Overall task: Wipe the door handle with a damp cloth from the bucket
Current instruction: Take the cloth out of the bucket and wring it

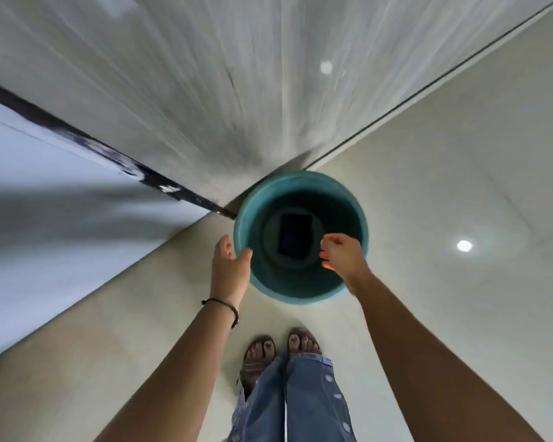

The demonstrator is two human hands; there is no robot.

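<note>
Seen from above, a teal bucket (300, 237) stands on the pale tiled floor (460, 186), right at the foot of a grey-white door (205, 90) whose bottom corner meets the bucket's far rim. Deep inside the bucket lies a dark, roughly square shape (295, 235) that may be the cloth, though the picture is too blurred and dim to be sure; whether there is water cannot be told. The door handle is out of view. The left hand (230, 266) reaches to the bucket's near left rim, its grip spread and empty, thumb just at the rim's edge and fingers outside the wall. A thin dark bracelet (224, 306) circles that wrist. The right hand (342, 255) hangs over the bucket's right side above the opening, fingers loosely curled and apart, pinching nothing. Below, two feet in sandals (281, 349) and blue jeans (294, 400) stand near the bucket. A bright spot of light (464, 245) reflects on the floor to the right.
</note>
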